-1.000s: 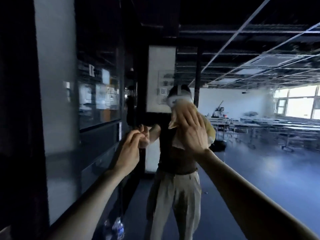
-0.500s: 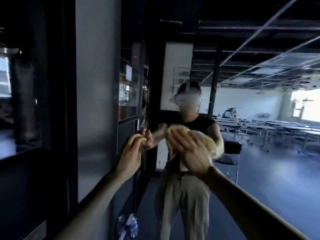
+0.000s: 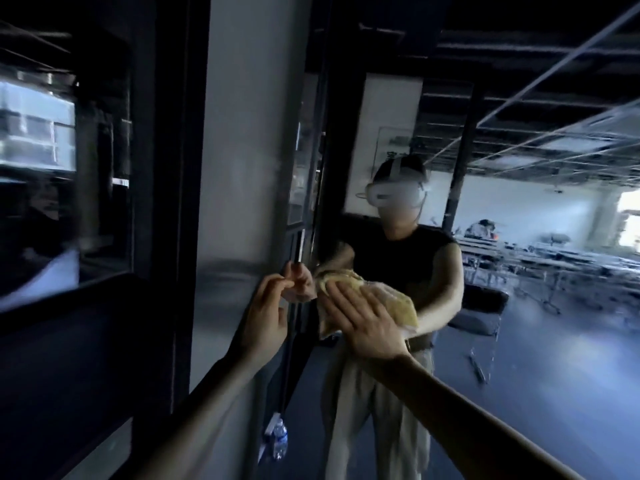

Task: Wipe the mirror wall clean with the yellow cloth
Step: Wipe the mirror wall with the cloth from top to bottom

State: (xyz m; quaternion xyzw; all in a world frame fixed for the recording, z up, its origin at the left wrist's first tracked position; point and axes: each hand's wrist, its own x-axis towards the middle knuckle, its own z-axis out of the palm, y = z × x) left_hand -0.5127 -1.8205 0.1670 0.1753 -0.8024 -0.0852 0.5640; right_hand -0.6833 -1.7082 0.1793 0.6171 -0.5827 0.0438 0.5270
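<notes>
Mirror wall ahead: right hand, fingers flat, presses yellow cloth against it; left hand, curled and empty, just beside.

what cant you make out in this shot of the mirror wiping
Head view only:
- Yellow cloth: mostly covered by the right hand pressed flat on it; full shape hidden.
- Left hand: fingertips curl together at the mirror wall; whether they pinch anything is too dark to tell.
- Bottle-like thing low by the wall: motion blur hides what it is.
- Dirt or streaks on the mirror wall: lost in blur.
</notes>
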